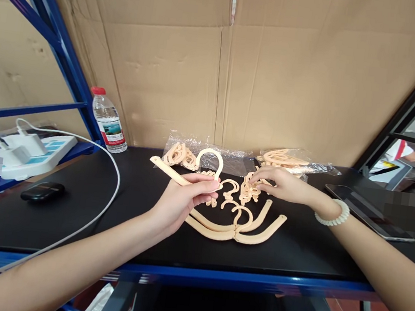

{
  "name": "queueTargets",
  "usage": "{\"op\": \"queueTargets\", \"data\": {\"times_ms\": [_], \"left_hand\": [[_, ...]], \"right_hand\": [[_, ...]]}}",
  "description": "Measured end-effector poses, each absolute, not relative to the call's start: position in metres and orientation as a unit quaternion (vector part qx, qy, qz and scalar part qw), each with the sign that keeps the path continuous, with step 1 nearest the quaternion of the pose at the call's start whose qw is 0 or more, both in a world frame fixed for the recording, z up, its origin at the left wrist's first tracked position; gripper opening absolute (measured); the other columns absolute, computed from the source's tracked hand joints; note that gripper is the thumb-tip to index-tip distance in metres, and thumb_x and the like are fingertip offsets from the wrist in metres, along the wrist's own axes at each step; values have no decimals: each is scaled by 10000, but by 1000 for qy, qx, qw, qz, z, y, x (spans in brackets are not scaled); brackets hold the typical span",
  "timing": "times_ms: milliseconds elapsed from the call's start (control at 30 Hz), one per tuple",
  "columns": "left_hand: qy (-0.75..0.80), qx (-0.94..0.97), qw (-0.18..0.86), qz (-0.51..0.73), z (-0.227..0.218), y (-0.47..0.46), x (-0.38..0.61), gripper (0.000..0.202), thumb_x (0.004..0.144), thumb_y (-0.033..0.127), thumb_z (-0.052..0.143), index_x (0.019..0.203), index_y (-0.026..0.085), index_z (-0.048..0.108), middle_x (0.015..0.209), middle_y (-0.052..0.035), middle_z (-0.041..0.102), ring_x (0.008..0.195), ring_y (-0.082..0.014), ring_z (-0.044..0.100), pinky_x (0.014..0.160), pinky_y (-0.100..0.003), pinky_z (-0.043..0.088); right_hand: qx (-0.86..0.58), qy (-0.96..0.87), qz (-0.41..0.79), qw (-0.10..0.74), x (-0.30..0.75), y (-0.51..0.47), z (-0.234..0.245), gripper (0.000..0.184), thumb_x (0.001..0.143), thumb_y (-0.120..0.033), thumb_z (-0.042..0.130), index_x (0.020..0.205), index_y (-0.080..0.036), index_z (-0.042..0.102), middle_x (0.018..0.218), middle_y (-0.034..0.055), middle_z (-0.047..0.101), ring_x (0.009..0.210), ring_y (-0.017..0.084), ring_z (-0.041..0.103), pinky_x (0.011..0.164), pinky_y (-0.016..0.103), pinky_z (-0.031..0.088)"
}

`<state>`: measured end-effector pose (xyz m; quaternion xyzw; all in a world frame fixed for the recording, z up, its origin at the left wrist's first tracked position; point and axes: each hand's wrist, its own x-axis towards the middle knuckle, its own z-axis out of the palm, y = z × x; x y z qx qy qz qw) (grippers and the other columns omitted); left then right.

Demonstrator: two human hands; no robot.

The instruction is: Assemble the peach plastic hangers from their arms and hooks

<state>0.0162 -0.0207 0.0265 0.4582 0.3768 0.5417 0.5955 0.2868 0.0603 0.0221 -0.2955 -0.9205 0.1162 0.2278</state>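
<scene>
Black tabletop [305, 253], cream hanger parts [260, 237], clear plastic bags [233, 162], water bottle [109, 121], tablet [367, 213]

Person's own body: 2 arms, bare as far as shown. L forearm [82, 253], lower left to ctr: slim, smooth outline, wider twd frame's btm edge, narrowing twd wrist. L grip [183, 195], nr ctr: bare hand, slender fingers; nail detail too sm. to read. R forearm [380, 260], lower rt: similar slim build, same taper. R grip [285, 185], rt of ctr: bare hand, fingers also slender. On R wrist, rt of ctr, 1 bracelet [331, 222]: single strand, rounded chunky beads, pale whitish w/ faint greenish tint, approx. equal size, packed side by side; bead mat'l can't be told.
</scene>
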Motion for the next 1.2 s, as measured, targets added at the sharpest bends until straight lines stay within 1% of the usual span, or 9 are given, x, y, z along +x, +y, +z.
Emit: {"op": "queueTargets", "data": {"times_ms": [100,233,367,567,733,833,900,1033,1200], "left_hand": [[380,453,597,543,26,-20,17,139,615,172,860,721,143,775,624,-5,694,612,-85,654,584,-140,524],[386,451,605,531,24,-21,19,143,616,175,860,719,131,772,643,-17,705,634,-99,669,634,-166,551],[385,454,613,520,21,-21,20,159,620,183,862,740,123,776,674,-21,711,660,-108,679,667,-177,567],[379,453,617,521,20,-18,19,163,625,186,862,753,129,780,679,-18,717,661,-105,684,654,-160,568],[382,444,612,531,20,-16,18,159,639,191,856,769,136,781,675,-8,715,650,-93,681,634,-141,563],[387,439,612,531,18,-15,18,179,622,184,865,769,123,781,677,-17,716,647,-97,682,630,-143,564],[389,437,612,532,17,-14,19,187,612,180,869,764,116,781,676,-21,716,639,-97,680,625,-142,562],[389,431,612,537,19,-14,20,173,618,182,864,754,117,779,668,-22,712,640,-100,681,609,-140,556],[376,430,607,553,22,-14,18,169,633,164,850,775,109,775,673,-26,710,642,-99,672,605,-143,549]], "right_hand": [[-284,-930,102,211,285,61,20,237,926,-237,495,991,-210,721,1057,65,712,951,209,639,843,361,484],[-288,-932,91,199,283,62,17,234,929,-237,495,954,-204,726,1017,68,710,924,212,630,821,354,475],[-299,-927,83,210,281,65,11,212,928,-247,515,977,-198,716,1034,80,697,909,214,619,810,357,471],[-313,-919,63,229,281,67,10,202,930,-277,522,960,-187,700,975,96,690,893,231,604,802,379,465],[-299,-927,61,218,278,64,10,211,937,-270,513,960,-186,705,969,90,692,875,217,614,799,366,481],[-286,-933,50,215,267,65,13,253,957,-234,460,1015,-165,696,1029,107,682,945,230,602,851,387,472],[-269,-941,45,203,258,68,17,232,944,-215,479,1015,-164,695,1034,101,681,977,236,591,867,388,470],[-238,-956,43,168,238,75,27,174,884,-142,554,962,-161,708,976,86,694,959,242,600,858,386,479],[-198,-967,40,153,210,75,31,217,843,-58,569,970,-158,714,961,86,697,937,240,608,880,409,472]]}}
